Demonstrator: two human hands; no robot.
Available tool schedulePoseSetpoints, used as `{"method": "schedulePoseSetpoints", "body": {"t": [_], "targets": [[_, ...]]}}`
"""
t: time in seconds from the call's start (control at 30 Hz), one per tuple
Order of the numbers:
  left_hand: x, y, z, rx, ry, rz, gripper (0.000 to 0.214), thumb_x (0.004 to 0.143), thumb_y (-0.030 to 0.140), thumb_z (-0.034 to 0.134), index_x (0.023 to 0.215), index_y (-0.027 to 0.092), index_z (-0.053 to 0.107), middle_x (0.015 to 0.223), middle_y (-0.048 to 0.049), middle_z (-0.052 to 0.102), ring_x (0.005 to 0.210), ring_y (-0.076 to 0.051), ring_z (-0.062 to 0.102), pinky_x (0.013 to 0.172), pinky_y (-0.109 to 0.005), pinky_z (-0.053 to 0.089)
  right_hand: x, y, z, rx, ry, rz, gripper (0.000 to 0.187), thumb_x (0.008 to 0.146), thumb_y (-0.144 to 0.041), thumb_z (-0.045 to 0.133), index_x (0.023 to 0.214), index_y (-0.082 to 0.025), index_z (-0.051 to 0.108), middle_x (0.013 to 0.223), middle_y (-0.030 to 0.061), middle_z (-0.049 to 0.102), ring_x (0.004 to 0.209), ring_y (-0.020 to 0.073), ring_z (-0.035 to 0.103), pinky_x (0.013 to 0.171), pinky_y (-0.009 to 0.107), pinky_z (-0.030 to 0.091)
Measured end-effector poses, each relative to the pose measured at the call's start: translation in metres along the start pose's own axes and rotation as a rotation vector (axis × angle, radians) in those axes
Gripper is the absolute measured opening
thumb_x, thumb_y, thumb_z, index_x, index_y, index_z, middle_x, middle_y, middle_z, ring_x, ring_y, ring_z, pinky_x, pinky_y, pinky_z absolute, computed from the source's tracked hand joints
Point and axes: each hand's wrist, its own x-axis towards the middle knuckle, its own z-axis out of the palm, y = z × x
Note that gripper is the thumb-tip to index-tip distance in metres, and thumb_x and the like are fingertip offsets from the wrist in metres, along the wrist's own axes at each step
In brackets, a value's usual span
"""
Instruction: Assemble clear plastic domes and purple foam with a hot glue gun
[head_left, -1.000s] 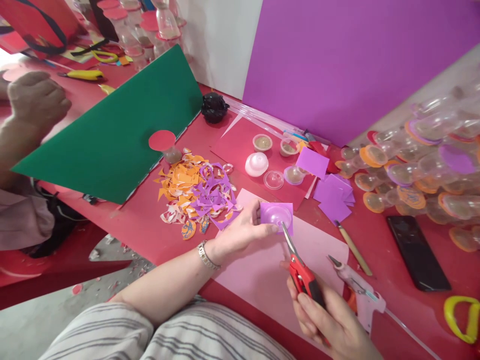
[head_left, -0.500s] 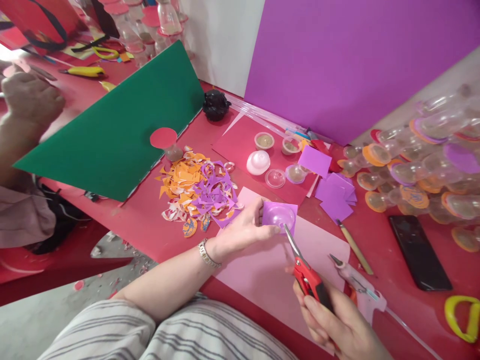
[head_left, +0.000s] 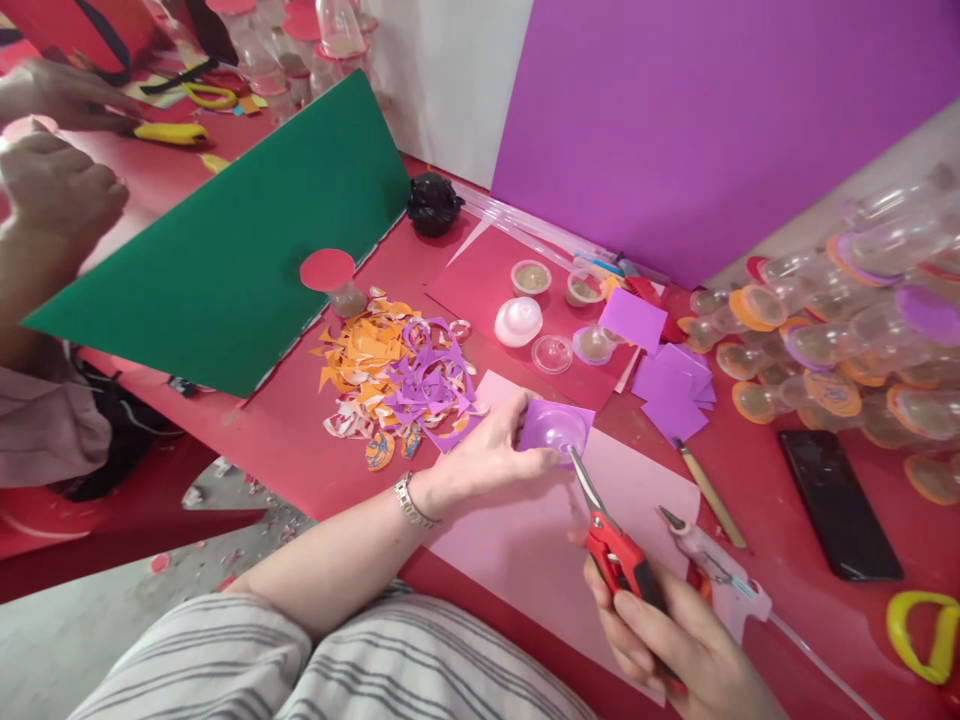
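Observation:
My left hand [head_left: 491, 450] grips a clear plastic cup lid [head_left: 553, 432] backed by a purple paper square [head_left: 586, 416], thumb at the near edge and fingers round the left side. In my right hand [head_left: 664, 625] is a pair of red-handled snips [head_left: 616, 550], my fingers wrapped round the handles. Their pointed metal tip touches or lies over the middle of the lid; whether it goes through cannot be made out. Pink paper [head_left: 540, 570] lies below both hands. More purple squares [head_left: 671, 390] are stacked to the right.
Orange and purple paper scraps [head_left: 397, 365] lie left of my hands. Beyond are small sand-filled cups [head_left: 531, 277]. A glue gun [head_left: 720, 570], craft knife [head_left: 709, 490] and phone [head_left: 838, 505] lie right, below stacked plastic shakers [head_left: 847, 340]. A green board [head_left: 232, 240] separates a co-worker's hand [head_left: 60, 185].
My left hand has tilted the lid and purple square slightly, and the snips' tip stays at its middle. At the far left, another hand has come in over the yellow cutter.

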Motion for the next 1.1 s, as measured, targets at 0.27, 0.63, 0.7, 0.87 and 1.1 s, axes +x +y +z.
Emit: {"method": "schedulePoseSetpoints", "body": {"t": [0.27, 0.63, 0.7, 0.87, 1.1], "targets": [[-0.001, -0.004, -0.001, 0.039, 0.017, -0.002, 0.045, 0.078, 0.053, 0.073, 0.098, 0.02, 0.05, 0.085, 0.0016, 0.052, 0.077, -0.014, 0.048, 0.065, -0.027, 0.04, -0.002, 0.0, 0.001, -0.016, 0.032, 0.003, 0.045, 0.079, -0.055, 0.078, 0.112, -0.025, 0.07, 0.084, 0.0012, 0.058, 0.052, 0.0042, 0.039, 0.045, 0.02, 0.034], [-0.005, -0.007, 0.002, 0.104, 0.098, 0.025, 0.048, 0.076, 0.053, 0.075, 0.102, 0.021, 0.05, 0.082, 0.0026, 0.051, 0.072, -0.014, 0.047, 0.062, -0.027, 0.039, 0.001, 0.001, 0.003, 0.013, 0.01, -0.017, 0.041, 0.082, -0.053, 0.076, 0.112, -0.025, 0.069, 0.088, 0.0028, 0.06, 0.053, 0.0055, 0.039, 0.044, 0.02, 0.032], [-0.005, -0.007, 0.001, 0.104, 0.096, 0.016, 0.047, 0.076, 0.053, 0.075, 0.102, 0.022, 0.05, 0.081, 0.0029, 0.051, 0.072, -0.014, 0.047, 0.062, -0.027, 0.039, 0.0, 0.002, 0.003, 0.009, 0.008, -0.017, 0.04, 0.083, -0.051, 0.075, 0.112, -0.025, 0.069, 0.087, 0.0026, 0.059, 0.053, 0.006, 0.039, 0.044, 0.021, 0.034], [-0.004, -0.008, 0.001, 0.116, 0.086, 0.017, 0.047, 0.076, 0.053, 0.074, 0.102, 0.022, 0.05, 0.081, 0.0032, 0.051, 0.071, -0.014, 0.047, 0.062, -0.027, 0.039, 0.004, 0.005, -0.003, -0.01, 0.004, -0.038, 0.042, 0.084, -0.053, 0.073, 0.115, -0.024, 0.069, 0.086, 0.0023, 0.058, 0.052, 0.0059, 0.04, 0.043, 0.021, 0.035], [-0.004, -0.007, -0.001, 0.114, 0.064, 0.027, 0.046, 0.078, 0.053, 0.073, 0.102, 0.022, 0.05, 0.083, 0.0021, 0.053, 0.073, -0.015, 0.048, 0.063, -0.027, 0.04, 0.006, 0.008, -0.008, -0.062, -0.014, -0.017, 0.059, 0.079, -0.063, 0.075, 0.118, -0.02, 0.066, 0.065, -0.0041, 0.05, 0.045, 0.0048, 0.033, 0.041, 0.02, 0.033]]}}
